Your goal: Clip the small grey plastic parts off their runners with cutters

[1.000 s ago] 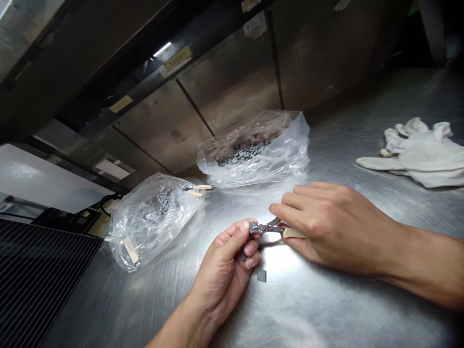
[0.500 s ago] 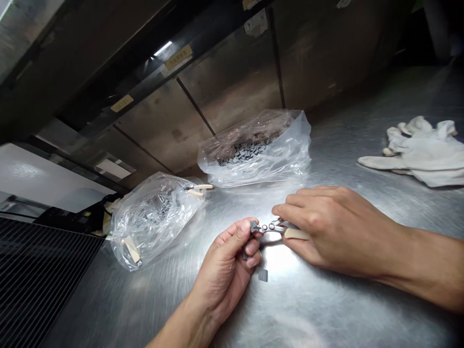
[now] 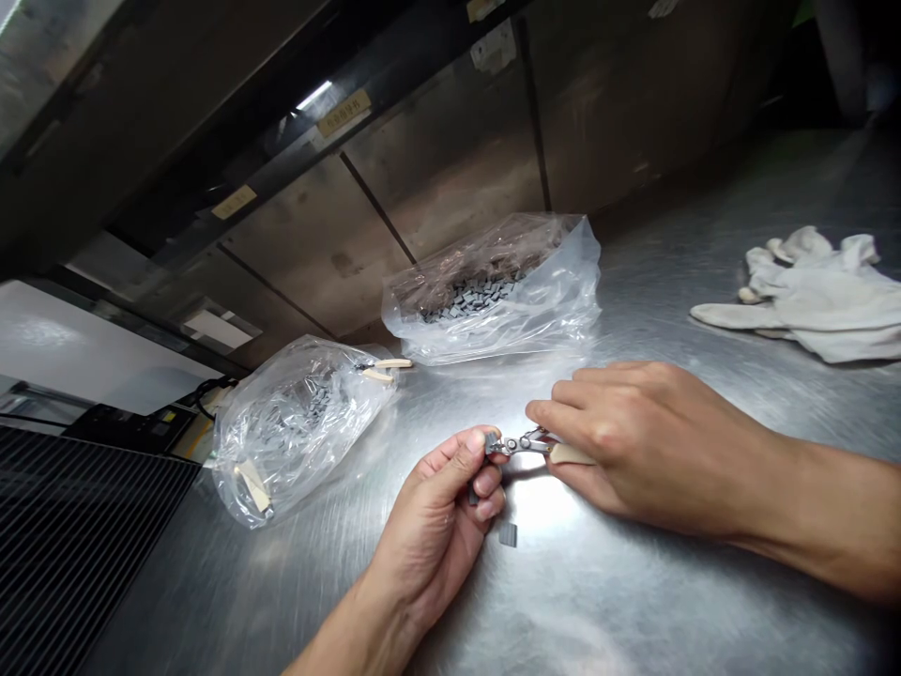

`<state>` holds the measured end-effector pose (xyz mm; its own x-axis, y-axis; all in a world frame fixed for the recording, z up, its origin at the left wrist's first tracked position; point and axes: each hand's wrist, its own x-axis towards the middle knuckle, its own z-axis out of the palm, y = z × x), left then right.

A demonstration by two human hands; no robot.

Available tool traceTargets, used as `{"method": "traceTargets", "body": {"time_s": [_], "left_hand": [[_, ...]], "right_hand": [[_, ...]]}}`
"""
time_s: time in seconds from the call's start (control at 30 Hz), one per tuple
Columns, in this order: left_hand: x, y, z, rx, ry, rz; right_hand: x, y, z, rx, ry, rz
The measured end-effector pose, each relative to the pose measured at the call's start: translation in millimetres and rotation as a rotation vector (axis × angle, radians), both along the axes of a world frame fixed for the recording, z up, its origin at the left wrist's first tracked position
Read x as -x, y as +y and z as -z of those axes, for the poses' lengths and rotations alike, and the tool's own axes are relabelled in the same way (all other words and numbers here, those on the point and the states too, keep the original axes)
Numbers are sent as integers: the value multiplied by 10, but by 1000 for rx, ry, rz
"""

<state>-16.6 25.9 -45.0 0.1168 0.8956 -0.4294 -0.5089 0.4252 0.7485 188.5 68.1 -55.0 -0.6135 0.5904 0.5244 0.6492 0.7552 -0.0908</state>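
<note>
My left hand (image 3: pixel 450 507) pinches a small dark grey part (image 3: pixel 488 441) between thumb and fingers, low over the steel table (image 3: pixel 633 601). My right hand (image 3: pixel 633 441) is closed round small metal pliers (image 3: pixel 525 443) with a cream handle. The pliers' jaws meet the part at my left fingertips. One more grey piece (image 3: pixel 508 534) lies on the table just below my left fingers.
Two clear plastic bags of small grey parts stand behind my hands: one at the left (image 3: pixel 296 422), one at the back centre (image 3: pixel 493 291). White cloth gloves (image 3: pixel 817 296) lie at the right. A dark metal wall rises behind, and a black ribbed surface (image 3: pixel 63 545) sits at lower left.
Hardly anything differs: both hands stay in place with the pliers' jaws at the part. The view shifts slightly.
</note>
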Motion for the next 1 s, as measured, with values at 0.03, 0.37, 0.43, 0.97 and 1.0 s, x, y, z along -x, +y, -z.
{"method": "traceTargets", "body": {"time_s": [0.03,0.37,0.43,0.97,1.0], "left_hand": [[1,-1,2,-2,0,2],[16,-5,15,-1,-22,4],[14,-4,11,-5,-26,5],[-1,-5,-26,1,-15,10],[-1,-4,-26,2,-10,10]], "right_hand": [[-1,-1,-9,-20,-5,-1],[11,3,-16,-19,-8,-22],[-2,24,-20,44,19,10],[-35,97,2,178,46,114],[-36,102,1,179,42,112]]}}
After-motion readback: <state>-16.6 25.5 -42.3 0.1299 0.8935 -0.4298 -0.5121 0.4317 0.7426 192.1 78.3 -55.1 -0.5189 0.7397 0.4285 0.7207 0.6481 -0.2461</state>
